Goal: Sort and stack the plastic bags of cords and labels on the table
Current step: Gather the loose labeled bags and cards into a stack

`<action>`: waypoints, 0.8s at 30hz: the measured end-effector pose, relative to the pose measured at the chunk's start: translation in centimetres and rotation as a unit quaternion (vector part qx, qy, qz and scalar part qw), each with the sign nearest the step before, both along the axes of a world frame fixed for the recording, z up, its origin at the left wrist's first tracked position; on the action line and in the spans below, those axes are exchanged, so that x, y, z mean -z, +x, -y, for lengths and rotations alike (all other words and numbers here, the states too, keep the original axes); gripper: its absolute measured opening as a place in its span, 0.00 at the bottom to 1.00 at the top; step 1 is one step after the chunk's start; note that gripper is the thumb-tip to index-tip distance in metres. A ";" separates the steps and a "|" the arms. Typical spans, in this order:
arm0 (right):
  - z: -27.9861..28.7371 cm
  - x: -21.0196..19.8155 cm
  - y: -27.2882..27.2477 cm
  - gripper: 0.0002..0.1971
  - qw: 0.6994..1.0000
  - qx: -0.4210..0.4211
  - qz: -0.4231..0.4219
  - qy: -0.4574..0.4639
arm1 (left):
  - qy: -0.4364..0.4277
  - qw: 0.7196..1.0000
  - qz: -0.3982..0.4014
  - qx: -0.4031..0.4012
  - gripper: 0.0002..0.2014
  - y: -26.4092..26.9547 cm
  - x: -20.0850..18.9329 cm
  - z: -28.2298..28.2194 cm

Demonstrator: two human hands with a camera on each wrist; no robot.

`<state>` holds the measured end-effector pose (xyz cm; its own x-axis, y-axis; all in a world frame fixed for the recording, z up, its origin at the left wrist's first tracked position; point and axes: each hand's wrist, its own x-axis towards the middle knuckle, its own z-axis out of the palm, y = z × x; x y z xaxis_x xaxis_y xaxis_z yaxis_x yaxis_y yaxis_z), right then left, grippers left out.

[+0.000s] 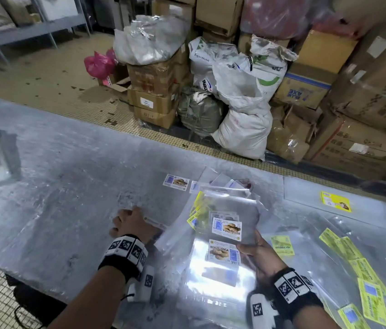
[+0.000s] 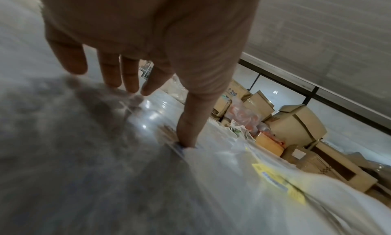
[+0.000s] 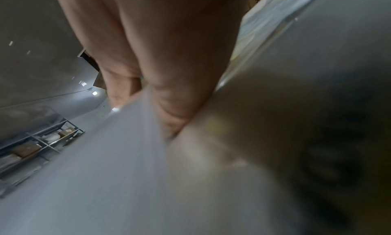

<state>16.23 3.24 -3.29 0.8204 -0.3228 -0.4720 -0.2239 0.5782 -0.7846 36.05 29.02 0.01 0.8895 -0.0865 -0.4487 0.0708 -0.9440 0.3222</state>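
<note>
Your forearms are bare, no sleeves showing; each wrist carries a black band (image 1: 125, 254) faced with a row of white squares printed with black coded markers, at lower centre of the head view for the left; the right band (image 1: 293, 284) sits at lower right; beneath each hangs a white block (image 1: 259, 309) bearing its own black marker; a thin black cord loops beside the left one (image 1: 143, 284).
</note>
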 end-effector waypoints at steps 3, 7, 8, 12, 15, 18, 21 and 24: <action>0.2 0.8 -0.2 0.37 1.000 -0.005 0.004 0.003 | -0.005 1.000 -0.001 -0.003 0.39 0.6 -0.2 0.0; 0.3 1.0 -0.3 0.35 1.000 -0.007 0.004 -0.001 | -0.062 0.997 -0.024 -0.036 0.39 1.6 -0.4 0.3; 0.3 1.0 -0.3 0.35 1.000 -0.005 0.007 0.001 | -0.067 0.997 -0.027 -0.034 0.36 1.6 -0.4 0.4; 0.2 0.7 -0.2 0.41 1.000 -0.001 0.023 0.012 | -0.068 0.998 -0.011 -0.009 0.28 0.9 -0.4 0.7; 0.1 0.5 -0.1 0.45 0.999 -0.001 0.030 0.016 | -0.122 0.992 -0.019 -0.010 0.30 1.2 0.1 0.6; 0.2 0.6 -0.1 0.42 0.999 0.003 0.028 0.018 | -0.167 0.985 -0.032 -0.022 0.25 1.6 0.0 0.3; 0.3 0.6 -0.1 0.40 0.999 0.002 0.030 0.020 | -0.241 0.970 -0.029 -0.013 0.11 1.4 -0.4 0.0; 0.3 0.6 0.0 0.41 0.999 -0.010 0.036 0.012 | -0.319 0.947 -0.038 0.022 0.12 0.8 -1.6 -0.2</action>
